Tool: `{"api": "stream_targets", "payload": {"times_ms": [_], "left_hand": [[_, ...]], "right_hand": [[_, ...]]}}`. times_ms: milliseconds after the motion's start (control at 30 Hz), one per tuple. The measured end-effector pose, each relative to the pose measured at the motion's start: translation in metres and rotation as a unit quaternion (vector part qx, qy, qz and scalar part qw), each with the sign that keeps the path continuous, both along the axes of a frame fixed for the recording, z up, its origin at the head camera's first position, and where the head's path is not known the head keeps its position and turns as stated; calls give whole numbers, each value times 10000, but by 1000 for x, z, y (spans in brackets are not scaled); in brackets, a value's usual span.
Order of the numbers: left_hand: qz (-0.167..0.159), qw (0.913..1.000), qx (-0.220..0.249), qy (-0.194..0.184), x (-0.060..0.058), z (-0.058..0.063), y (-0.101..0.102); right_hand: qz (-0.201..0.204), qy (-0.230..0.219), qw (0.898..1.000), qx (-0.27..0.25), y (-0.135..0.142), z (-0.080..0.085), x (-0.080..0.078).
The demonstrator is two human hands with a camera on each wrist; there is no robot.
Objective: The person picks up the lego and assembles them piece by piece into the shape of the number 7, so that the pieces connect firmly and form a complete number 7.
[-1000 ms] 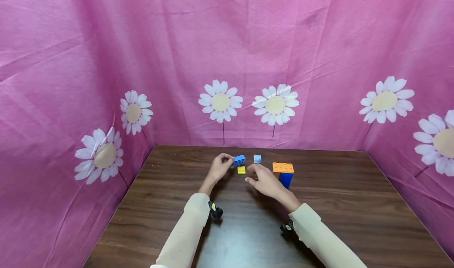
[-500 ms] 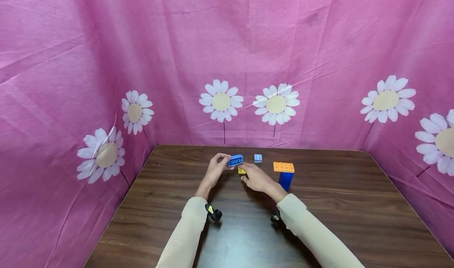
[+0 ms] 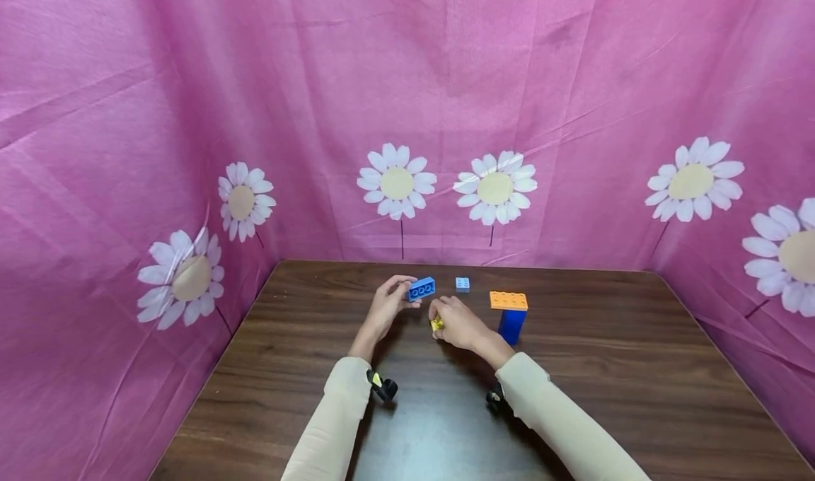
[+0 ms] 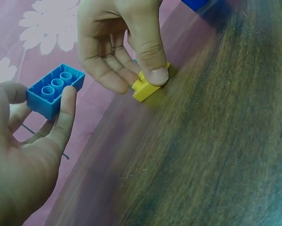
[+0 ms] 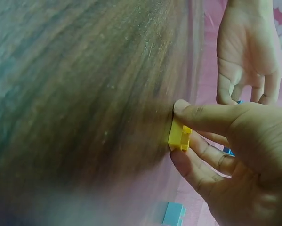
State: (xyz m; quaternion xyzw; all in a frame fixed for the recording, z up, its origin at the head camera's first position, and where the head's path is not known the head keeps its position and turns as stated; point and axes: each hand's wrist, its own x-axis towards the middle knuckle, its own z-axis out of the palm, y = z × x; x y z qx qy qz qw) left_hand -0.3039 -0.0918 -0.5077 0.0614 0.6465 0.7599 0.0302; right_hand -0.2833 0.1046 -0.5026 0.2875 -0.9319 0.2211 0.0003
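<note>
My left hand [image 3: 384,311] pinches a blue toy building brick [image 4: 56,88] between thumb and fingers. The brick is tipped so that its hollow underside, with a row of round tubes, shows in the head and left wrist views. Just to its right, my right hand [image 3: 463,325] pinches a small yellow building brick [image 5: 178,135] low over the wooden table, studs turned sideways toward the palm in the right wrist view. The fingers of the right hand cover part of the yellow brick in the head view.
A light blue square brick [image 3: 462,284] stands farther back on the table [image 3: 433,424]. Right of my right hand is a dark blue stack [image 3: 511,327] topped by an overhanging orange brick [image 3: 508,300]. A pink flowered cloth [image 3: 446,99] encloses the back and sides.
My left hand has lifted the blue brick and turned its underside toward me. My right hand has moved left, taken hold of the yellow brick and drawn it slightly nearer.
</note>
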Motion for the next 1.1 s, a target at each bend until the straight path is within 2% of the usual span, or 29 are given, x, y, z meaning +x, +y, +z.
{"api": "stream_targets", "payload": {"times_ms": [200,400,600,833,933,1100], "left_hand": [[-177,9998,78,-64,3,-1,2],[-299,9994,181,-83,6,2,4],[-322,9993,167,-12,8,2,6],[-262,9994,197,71,9,5,9],[-308,9993,204,56,10,6,10],[-316,9993,173,54,12,10,11]], "right_hand": [[118,20,9999,-24,4,-1,4],[-14,-244,9996,-126,6,-2,6],[-84,-358,9984,-434,8,0,9],[-240,-396,9977,-503,12,0,10],[-288,-339,9972,-593,13,1,12],[-188,84,9950,-979,15,8,20]]}}
